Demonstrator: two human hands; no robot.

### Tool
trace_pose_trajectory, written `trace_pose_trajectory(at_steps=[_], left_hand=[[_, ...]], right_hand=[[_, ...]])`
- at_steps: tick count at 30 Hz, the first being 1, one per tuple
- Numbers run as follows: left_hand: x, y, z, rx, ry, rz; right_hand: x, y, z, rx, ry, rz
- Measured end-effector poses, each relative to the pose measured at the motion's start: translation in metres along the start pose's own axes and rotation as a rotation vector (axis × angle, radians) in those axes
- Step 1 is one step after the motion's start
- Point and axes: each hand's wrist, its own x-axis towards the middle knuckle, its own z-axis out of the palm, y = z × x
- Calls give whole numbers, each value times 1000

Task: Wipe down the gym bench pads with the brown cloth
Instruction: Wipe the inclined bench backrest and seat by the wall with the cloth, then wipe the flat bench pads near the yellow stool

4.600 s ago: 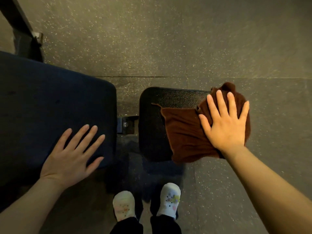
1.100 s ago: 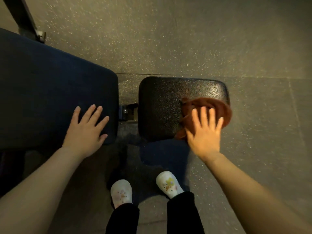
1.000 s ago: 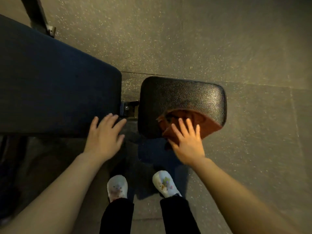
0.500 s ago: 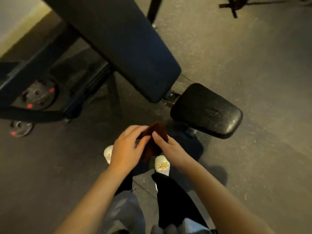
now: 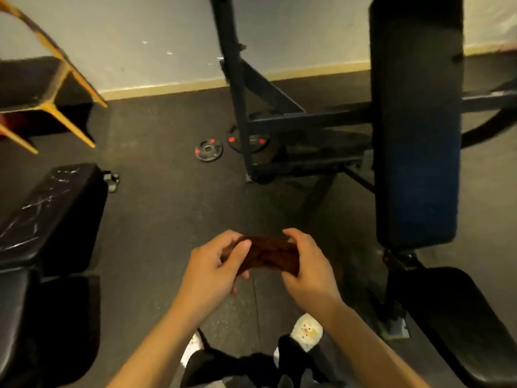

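left hand [image 5: 214, 264]: fingers curled round the left end of the brown cloth [image 5: 265, 254], thumb on top.
right hand [image 5: 309, 266]: fingers clamped on the right end of the cloth, thumb over its upper edge.
brown cloth: bunched into a short band between both hands, held in the air over the floor [image 5: 156, 219], touching neither pad.
blue back pad [image 5: 416, 135]: upright-tilted, to the right of the hands and beyond them, well apart from the cloth.
black seat pad [image 5: 458, 317]: lower right, just below the back pad's lower end, joined to it by a dark bracket [image 5: 400, 256].
bench frame [image 5: 279, 116]: dark steel posts and crossbars behind the back pad.
second bench [image 5: 47, 217]: black pad at the left edge, cracked with white scuffs.
weight plates [image 5: 209, 150]: two lying flat on the floor near the frame's foot, red marks on them.
yellow frame [image 5: 56, 79]: top left, against the wall; blurred.
feet: one white sock [image 5: 306, 330] visible below the right wrist, dark trouser legs at the bottom edge.
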Motion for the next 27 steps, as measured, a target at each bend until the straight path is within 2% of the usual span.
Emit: trace_pose_trajectory(at_steps=[5, 11, 15, 18, 22, 27], left_hand=[[-37, -52, -116, 116, 214, -51], [-82, -126, -256, 368, 498, -134], [-108, -159, -334, 381, 680, -212], [-125, -183, -374, 363, 768, -289], [-138, -215, -403, 309, 863, -416], [-132, -245, -433, 292, 967, -569]], right_hand=[[27, -79, 85, -134, -107, -261], [42, -180, 202, -68, -100, -371], [51, -244, 271, -71, -296, -478], [60, -288, 312, -28, -423, -512], [74, -329, 353, 17, -501, -446], [112, -368, 393, -63, -505, -419]])
